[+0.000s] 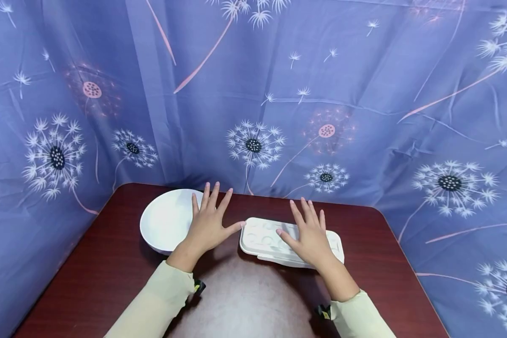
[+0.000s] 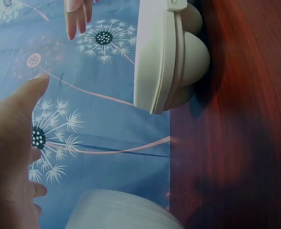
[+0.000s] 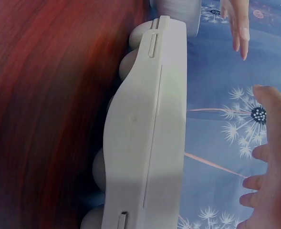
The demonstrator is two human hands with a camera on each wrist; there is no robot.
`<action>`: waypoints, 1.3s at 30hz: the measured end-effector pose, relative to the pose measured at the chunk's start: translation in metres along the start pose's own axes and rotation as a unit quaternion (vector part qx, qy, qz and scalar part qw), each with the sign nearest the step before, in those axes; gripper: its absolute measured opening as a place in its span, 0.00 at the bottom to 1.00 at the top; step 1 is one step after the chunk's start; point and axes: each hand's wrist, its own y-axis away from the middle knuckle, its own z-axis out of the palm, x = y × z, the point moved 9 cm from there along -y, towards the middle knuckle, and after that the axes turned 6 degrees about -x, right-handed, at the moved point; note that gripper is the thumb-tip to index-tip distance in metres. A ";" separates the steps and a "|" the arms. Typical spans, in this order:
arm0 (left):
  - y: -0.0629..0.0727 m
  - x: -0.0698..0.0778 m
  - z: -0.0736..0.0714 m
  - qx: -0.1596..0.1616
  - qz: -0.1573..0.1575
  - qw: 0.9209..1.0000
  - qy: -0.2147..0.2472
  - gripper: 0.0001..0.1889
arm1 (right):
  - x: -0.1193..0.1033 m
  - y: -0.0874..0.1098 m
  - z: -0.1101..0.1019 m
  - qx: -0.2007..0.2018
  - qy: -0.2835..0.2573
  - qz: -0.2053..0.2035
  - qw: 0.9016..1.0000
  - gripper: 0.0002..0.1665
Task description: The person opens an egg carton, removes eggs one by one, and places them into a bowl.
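A white bowl [image 1: 165, 220] stands at the left on the table. My left hand [image 1: 207, 225] is spread over its right side in the head view, palm down and holding nothing. Right of it lies a long white plastic box [image 1: 257, 234], its lid closed and marked with round dimples. My right hand [image 1: 312, 241] hovers above the box's right half with fingers apart, also holding nothing. The right wrist view shows the side of the box [image 3: 135, 133], with latches and rounded cups bulging underneath, like an egg box. What is inside stays hidden.
The table [image 1: 245, 305] is dark red wood with rounded far corners. A blue curtain [image 1: 194, 126] with dandelion prints hangs close behind it and along both sides. Black straps sit at both cuffs.
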 end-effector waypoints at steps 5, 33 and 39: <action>-0.001 -0.001 -0.001 0.002 0.003 1.000 0.004 0.55 | -0.002 0.001 -0.002 0.003 0.003 -0.012 1.000 0.54; 0.032 0.057 0.030 -0.015 0.134 0.991 -0.017 0.51 | -0.011 0.032 0.007 -0.021 0.017 -0.058 0.998 0.53; 0.035 0.065 0.046 -0.034 0.160 0.986 -0.017 0.47 | -0.008 0.039 0.017 -0.041 0.016 -0.050 0.998 0.49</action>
